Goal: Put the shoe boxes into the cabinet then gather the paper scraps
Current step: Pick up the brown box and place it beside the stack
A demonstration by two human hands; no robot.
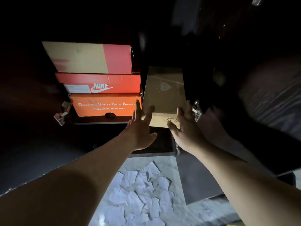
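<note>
A brown shoe box (164, 95) lies on the dark cabinet shelf (101, 122), its near end sticking toward me. My left hand (140, 128) has straight spread fingers touching the box's near left corner. My right hand (184, 128) presses the box's near right end, fingers around its corner. Left of it stands a stack of three boxes: an orange safety-shoe box (105, 106), a red Nike box (99, 83) and a tan-and-pink box (88, 57) on top. Several white paper scraps (141, 193) lie on the floor below.
Metal hinges (61, 115) sit at the left side of the cabinet opening, and another hinge (196, 113) sits by my right hand. An open dark door (244, 152) hangs to the right. The surroundings are very dark.
</note>
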